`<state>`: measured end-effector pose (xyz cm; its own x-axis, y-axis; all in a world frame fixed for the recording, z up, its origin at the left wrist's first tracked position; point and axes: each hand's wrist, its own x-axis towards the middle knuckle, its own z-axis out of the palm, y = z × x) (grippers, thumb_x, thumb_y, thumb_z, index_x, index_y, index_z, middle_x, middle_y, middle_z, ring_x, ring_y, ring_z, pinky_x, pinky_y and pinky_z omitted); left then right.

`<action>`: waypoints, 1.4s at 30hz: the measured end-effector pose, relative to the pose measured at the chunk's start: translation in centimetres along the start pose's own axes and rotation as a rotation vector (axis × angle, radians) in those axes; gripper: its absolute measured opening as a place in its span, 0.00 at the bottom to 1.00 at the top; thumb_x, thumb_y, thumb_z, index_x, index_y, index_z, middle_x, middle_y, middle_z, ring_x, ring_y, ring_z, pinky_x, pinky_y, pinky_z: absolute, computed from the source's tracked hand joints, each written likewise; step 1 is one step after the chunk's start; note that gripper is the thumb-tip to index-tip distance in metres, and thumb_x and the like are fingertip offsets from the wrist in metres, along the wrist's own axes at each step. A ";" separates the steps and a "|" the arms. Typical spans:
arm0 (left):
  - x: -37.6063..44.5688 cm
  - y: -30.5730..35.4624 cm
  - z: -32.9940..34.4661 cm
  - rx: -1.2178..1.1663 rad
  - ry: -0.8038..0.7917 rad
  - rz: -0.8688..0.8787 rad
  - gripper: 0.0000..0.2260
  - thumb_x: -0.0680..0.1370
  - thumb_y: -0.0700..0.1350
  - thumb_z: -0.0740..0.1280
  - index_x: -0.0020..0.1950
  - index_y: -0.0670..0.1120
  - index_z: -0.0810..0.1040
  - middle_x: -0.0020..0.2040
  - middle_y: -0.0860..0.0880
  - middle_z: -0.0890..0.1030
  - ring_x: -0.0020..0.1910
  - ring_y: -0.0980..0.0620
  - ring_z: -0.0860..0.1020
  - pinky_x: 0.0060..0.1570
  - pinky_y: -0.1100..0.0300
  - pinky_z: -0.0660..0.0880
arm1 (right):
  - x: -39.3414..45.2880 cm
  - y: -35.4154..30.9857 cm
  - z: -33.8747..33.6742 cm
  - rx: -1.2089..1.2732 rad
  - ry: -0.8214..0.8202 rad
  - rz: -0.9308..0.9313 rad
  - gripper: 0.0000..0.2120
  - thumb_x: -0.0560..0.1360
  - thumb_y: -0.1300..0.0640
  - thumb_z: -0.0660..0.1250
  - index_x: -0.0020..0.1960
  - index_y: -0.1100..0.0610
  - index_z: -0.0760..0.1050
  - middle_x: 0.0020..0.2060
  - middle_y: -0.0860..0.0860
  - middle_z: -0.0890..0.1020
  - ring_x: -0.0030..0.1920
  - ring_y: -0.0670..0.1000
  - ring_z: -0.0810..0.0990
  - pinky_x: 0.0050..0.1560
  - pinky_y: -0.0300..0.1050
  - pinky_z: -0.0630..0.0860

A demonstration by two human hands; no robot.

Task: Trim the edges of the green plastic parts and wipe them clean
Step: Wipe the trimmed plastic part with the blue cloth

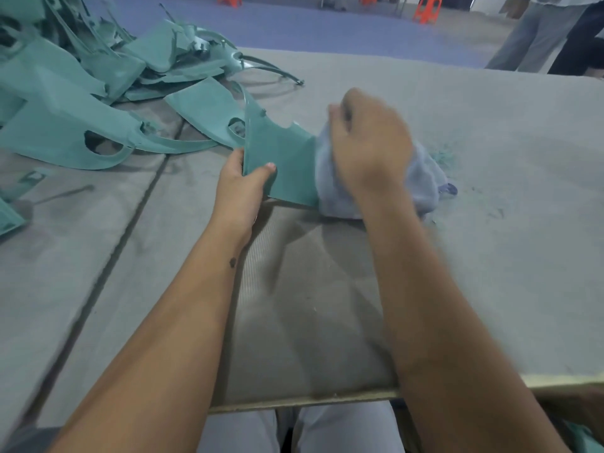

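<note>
Now the left hand [243, 188] pinches a green part [281, 165] by its edge above the bench [490, 256]. Its right end lies under a cloth [330, 191], around which the right hand [372, 148] has its grip bunched.

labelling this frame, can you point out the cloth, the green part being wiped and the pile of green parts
cloth [340, 194]: head view, lower left fold.
green part [287, 165]: head view, flat middle face.
pile of green parts [65, 93]: head view, large panel at left.

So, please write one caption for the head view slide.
Left hand holds green part; right hand wipes it with cloth.
</note>
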<state>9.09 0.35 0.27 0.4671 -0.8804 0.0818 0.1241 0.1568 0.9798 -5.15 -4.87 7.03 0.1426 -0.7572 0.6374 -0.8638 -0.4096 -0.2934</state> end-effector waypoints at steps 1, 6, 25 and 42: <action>0.0 0.2 0.1 -0.107 -0.030 -0.065 0.11 0.78 0.35 0.62 0.57 0.47 0.77 0.47 0.51 0.84 0.44 0.54 0.83 0.43 0.57 0.79 | -0.6 -0.8 0.9 0.096 -0.132 -0.008 0.12 0.80 0.47 0.55 0.46 0.53 0.71 0.47 0.57 0.79 0.49 0.60 0.76 0.41 0.48 0.62; 0.4 0.6 -0.8 -0.482 -0.201 -0.319 0.18 0.82 0.51 0.55 0.63 0.44 0.77 0.57 0.45 0.83 0.50 0.47 0.82 0.48 0.47 0.79 | -2.9 -3.0 2.7 0.137 -0.377 -0.156 0.09 0.73 0.51 0.63 0.47 0.56 0.72 0.39 0.50 0.73 0.39 0.55 0.70 0.37 0.44 0.64; 1.1 -0.3 -0.2 -0.405 -0.047 -0.209 0.14 0.85 0.47 0.51 0.64 0.50 0.74 0.53 0.50 0.84 0.50 0.49 0.84 0.39 0.50 0.81 | 0.0 1.3 1.3 0.206 -0.522 0.023 0.17 0.71 0.51 0.59 0.58 0.41 0.74 0.52 0.47 0.80 0.55 0.55 0.77 0.59 0.56 0.72; 0.4 -0.6 0.4 -0.271 -0.128 -0.098 0.20 0.86 0.49 0.47 0.69 0.39 0.68 0.58 0.41 0.80 0.55 0.45 0.80 0.56 0.47 0.78 | -0.7 -3.8 3.6 0.096 -0.302 -0.198 0.06 0.73 0.54 0.59 0.41 0.46 0.74 0.42 0.45 0.71 0.48 0.50 0.72 0.48 0.52 0.61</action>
<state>8.87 -0.28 -0.25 0.3300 -0.9435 0.0289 0.3999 0.1674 0.9011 -0.24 -4.65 5.15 0.4509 -0.7687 0.4538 -0.7581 -0.5981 -0.2600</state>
